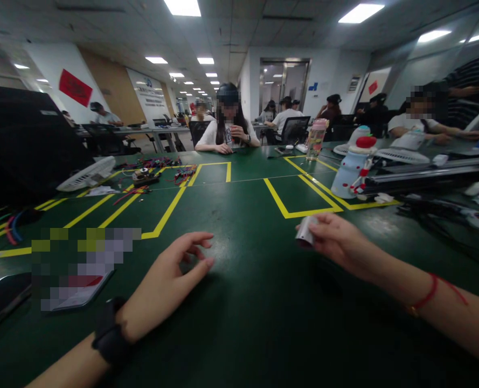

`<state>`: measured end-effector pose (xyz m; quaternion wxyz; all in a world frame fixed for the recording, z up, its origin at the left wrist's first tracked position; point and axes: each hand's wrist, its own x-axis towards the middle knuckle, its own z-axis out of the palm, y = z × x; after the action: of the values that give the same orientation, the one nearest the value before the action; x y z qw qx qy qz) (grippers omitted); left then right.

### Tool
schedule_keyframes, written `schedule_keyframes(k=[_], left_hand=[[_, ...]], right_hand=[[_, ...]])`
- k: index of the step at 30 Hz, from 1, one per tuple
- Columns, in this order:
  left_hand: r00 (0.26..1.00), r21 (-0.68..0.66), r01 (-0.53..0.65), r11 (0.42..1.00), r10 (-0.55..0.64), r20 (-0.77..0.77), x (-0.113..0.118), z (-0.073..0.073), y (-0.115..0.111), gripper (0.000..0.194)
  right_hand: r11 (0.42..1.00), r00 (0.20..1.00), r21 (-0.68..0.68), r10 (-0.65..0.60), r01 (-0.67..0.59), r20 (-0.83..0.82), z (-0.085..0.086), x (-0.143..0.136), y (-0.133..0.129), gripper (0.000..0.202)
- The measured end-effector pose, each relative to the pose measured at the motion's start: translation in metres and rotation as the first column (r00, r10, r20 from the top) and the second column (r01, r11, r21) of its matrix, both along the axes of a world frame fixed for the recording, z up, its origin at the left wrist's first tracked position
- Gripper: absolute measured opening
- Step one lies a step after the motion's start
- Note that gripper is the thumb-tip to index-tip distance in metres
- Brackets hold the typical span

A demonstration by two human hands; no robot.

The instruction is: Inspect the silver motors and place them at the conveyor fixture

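Observation:
My right hand is closed on a small silvery-white piece with a curved edge, gripped between thumb and fingers above the dark green table; its exact kind is not clear. My left hand hovers over the tabletop with thumb and fingers apart, holding nothing. A black watch is on the left wrist, a red string bracelet on the right one. To the left of my left hand lies a flat, partly pixelated item, beside a dark phone-like slab.
Yellow tape marks the table. Coloured wires and small parts lie at the far left, near a white fan. At right stand a light blue bottle and a clear bottle. A person sits opposite.

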<state>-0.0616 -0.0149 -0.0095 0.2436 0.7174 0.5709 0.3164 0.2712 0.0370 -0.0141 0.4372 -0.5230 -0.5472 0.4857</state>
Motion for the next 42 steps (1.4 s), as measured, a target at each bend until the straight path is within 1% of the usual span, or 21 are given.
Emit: schedule_keyframes(k=[1,2,4,5,6,8,14,16,18,19,21,23,24,26,27,29,31,34,38,40,42], left_hand=[[0.998,0.042,0.057,0.997,-0.057,-0.011,0.014,0.004,-0.002,0.043],[0.993,0.092,0.118,0.989,-0.118,-0.010,0.027,0.007,-0.004,0.046],[0.976,0.176,0.211,0.962,-0.216,0.009,0.048,0.011,-0.008,0.050],[0.968,0.215,0.238,0.947,-0.249,0.025,0.056,0.012,-0.010,0.046],[0.962,0.240,0.254,0.937,-0.271,0.038,0.062,0.013,-0.012,0.040],[0.958,0.264,0.256,0.930,-0.281,0.061,0.066,0.012,-0.015,0.030],[0.982,0.255,0.147,0.956,-0.171,0.075,0.061,0.014,-0.016,0.020],[0.994,0.246,0.081,0.966,-0.095,0.044,0.058,0.014,-0.013,0.020],[1.000,0.211,0.005,0.978,-0.005,-0.002,0.055,0.015,-0.010,0.023],[0.999,0.179,-0.022,0.984,0.028,-0.030,0.053,0.015,-0.008,0.026],[0.995,0.081,-0.025,0.996,0.032,-0.096,0.050,0.015,-0.005,0.033],[0.988,-0.016,0.020,1.000,-0.022,-0.153,0.050,0.013,-0.002,0.039],[0.983,-0.043,0.050,0.998,-0.056,-0.175,0.051,0.011,-0.001,0.041],[0.972,-0.031,0.109,0.994,-0.113,-0.205,0.056,0.006,0.002,0.039],[0.967,0.002,0.132,0.991,-0.128,-0.218,0.058,0.003,0.003,0.036],[0.958,0.078,0.162,0.984,-0.137,-0.251,0.062,-0.003,0.006,0.028],[0.946,0.113,0.180,0.977,-0.141,-0.291,0.064,-0.008,0.008,0.022],[0.939,0.088,0.215,0.973,-0.182,-0.292,0.061,-0.009,0.009,0.023],[0.958,0.074,0.285,0.956,-0.282,-0.053,0.058,0.000,0.006,0.040],[0.958,0.099,0.279,0.955,-0.284,0.041,0.059,0.005,0.005,0.029],[0.965,0.118,0.247,0.962,-0.255,0.061,0.061,0.009,0.004,0.016]], right_hand=[[0.980,0.974,-0.124,0.131,-0.156,-0.186,-0.001,-0.022,-0.008,0.034],[0.923,0.893,-0.216,0.216,-0.319,-0.394,-0.003,-0.042,-0.015,0.030],[0.777,0.665,-0.273,0.238,-0.568,-0.708,-0.008,-0.072,-0.027,0.027],[0.727,0.588,-0.268,0.224,-0.632,-0.778,-0.011,-0.082,-0.031,0.028],[0.689,0.538,-0.265,0.213,-0.674,-0.816,-0.014,-0.088,-0.034,0.029],[0.642,0.492,-0.266,0.199,-0.719,-0.848,-0.020,-0.093,-0.037,0.034],[0.557,0.467,-0.266,0.256,-0.787,-0.846,-0.025,-0.090,-0.038,0.049],[0.566,0.497,-0.296,0.241,-0.770,-0.834,-0.022,-0.089,-0.039,0.049],[0.619,0.579,-0.341,0.231,-0.708,-0.782,-0.017,-0.086,-0.039,0.045],[0.668,0.634,-0.349,0.239,-0.658,-0.736,-0.014,-0.084,-0.038,0.042],[0.783,0.747,-0.303,0.285,-0.543,-0.600,-0.007,-0.080,-0.037,0.038],[0.874,0.836,-0.173,0.349,-0.453,-0.424,-0.001,-0.077,-0.035,0.038],[0.899,0.868,-0.093,0.381,-0.428,-0.318,0.002,-0.077,-0.035,0.038],[0.908,0.907,0.083,0.416,-0.411,-0.055,0.005,-0.078,-0.035,0.035],[0.893,0.911,0.182,0.403,-0.412,0.084,0.005,-0.079,-0.035,0.032],[0.834,0.895,0.352,0.329,-0.425,0.302,0.001,-0.080,-0.035,0.026],[0.786,0.877,0.436,0.270,-0.439,0.396,-0.006,-0.080,-0.033,0.025],[0.785,0.867,0.425,0.272,-0.450,0.418,-0.019,-0.080,-0.030,0.026],[0.816,0.894,0.394,0.306,-0.423,0.327,-0.029,-0.081,-0.027,0.033],[0.844,0.916,0.367,0.318,-0.391,0.245,-0.030,-0.082,-0.027,0.040],[0.859,0.923,0.342,0.330,-0.381,0.199,-0.031,-0.084,-0.027,0.046]])
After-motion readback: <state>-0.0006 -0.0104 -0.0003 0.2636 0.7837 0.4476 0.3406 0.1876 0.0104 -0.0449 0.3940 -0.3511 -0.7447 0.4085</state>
